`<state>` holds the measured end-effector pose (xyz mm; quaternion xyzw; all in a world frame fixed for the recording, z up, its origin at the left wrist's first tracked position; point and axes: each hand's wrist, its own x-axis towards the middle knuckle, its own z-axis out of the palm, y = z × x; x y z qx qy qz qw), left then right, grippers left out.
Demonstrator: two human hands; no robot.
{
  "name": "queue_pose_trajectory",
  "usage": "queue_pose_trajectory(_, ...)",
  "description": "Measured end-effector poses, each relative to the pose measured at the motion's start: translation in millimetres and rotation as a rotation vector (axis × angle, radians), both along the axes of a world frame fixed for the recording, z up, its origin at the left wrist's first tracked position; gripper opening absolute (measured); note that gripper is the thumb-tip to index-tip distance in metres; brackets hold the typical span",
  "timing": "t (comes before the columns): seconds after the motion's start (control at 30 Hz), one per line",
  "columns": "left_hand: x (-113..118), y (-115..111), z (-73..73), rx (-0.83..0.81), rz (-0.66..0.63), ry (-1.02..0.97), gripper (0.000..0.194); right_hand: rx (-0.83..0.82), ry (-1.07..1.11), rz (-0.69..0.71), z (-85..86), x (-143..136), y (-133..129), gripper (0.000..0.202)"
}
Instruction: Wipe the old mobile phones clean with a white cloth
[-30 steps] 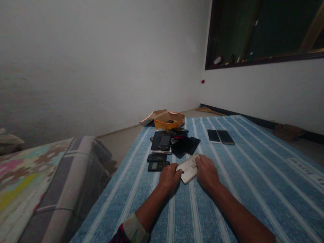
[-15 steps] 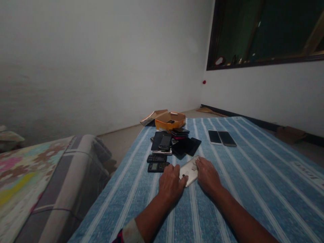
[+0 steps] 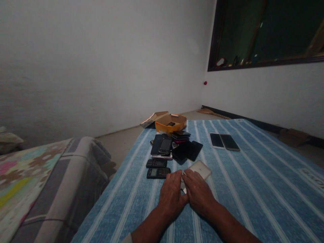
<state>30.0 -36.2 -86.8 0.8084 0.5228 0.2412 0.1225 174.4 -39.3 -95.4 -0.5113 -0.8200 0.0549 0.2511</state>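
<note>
A pale gold smartphone (image 3: 201, 169) lies slanted in front of me, its back facing up. My left hand (image 3: 172, 192) is closed on its near left end, fingers bent together and thumb toward the right hand. Across the phone's near half, my right hand (image 3: 197, 190) is closed, its fingertips at that same left end beside my left fingers. Between the hands a small bit of the phone's end shows; the rest there is covered. Just beyond my left hand are two black keypad phones (image 3: 159, 173), one behind the other.
Behind them lies a heap of dark phones (image 3: 187, 150), with an open orange box (image 3: 164, 127) at its back. Two smartphones (image 3: 229, 142) lie side by side at the right. Everything rests on a blue striped cloth (image 3: 243, 202). A covered bed or seat (image 3: 83, 162) stands left.
My right hand has moved left from the phone's far right end to its near left end, beside my left hand. More of the phone's far end is uncovered.
</note>
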Motion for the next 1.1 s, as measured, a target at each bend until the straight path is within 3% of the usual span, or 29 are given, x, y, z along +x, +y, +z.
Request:
queue_pose_trajectory(0.17,0.8,-1.9,6.8,-0.034,0.007,0.0,0.05,-0.031,-0.03,-0.036,-0.2,10.4,6.3,0.04)
queue_pose_trajectory(0.4,-0.3,-2.5,8.8,-0.109,0.03,0.023,0.065,-0.013,-0.136,-0.315,-7.7,38.1,22.7,0.048)
queue_pose_trajectory(0.5,-0.5,-1.2,4.5,-0.1,0.041,0.001,0.069,-0.014,-0.122,-0.235,-7.1,32.2,19.1,0.047)
queue_pose_trajectory(0.67,-0.9,1.7,-9.2,0.012,0.032,-0.034,0.071,-0.095,-0.031,0.071,3.7,10.0,4.4,0.051)
queue_pose_trajectory(0.77,-0.1,2.3,-10.5,0.029,0.03,-0.045,0.069,-0.122,0.011,0.144,9.2,5.6,3.7,0.054)
queue_pose_trajectory(0.87,0.8,1.7,-4.4,-0.003,0.032,-0.037,0.07,-0.093,-0.03,0.06,8.4,12.4,13.5,0.048)
queue_pose_trajectory(1.03,1.3,-0.8,7.2,-0.091,0.056,0.001,0.077,-0.073,-0.088,-0.259,1.6,35.7,33.6,0.041)
queue_pose_trajectory(1.1,1.8,-1.3,8.6,-0.102,0.065,0.007,0.077,-0.073,-0.094,-0.314,0.4,38.9,34.0,0.042)
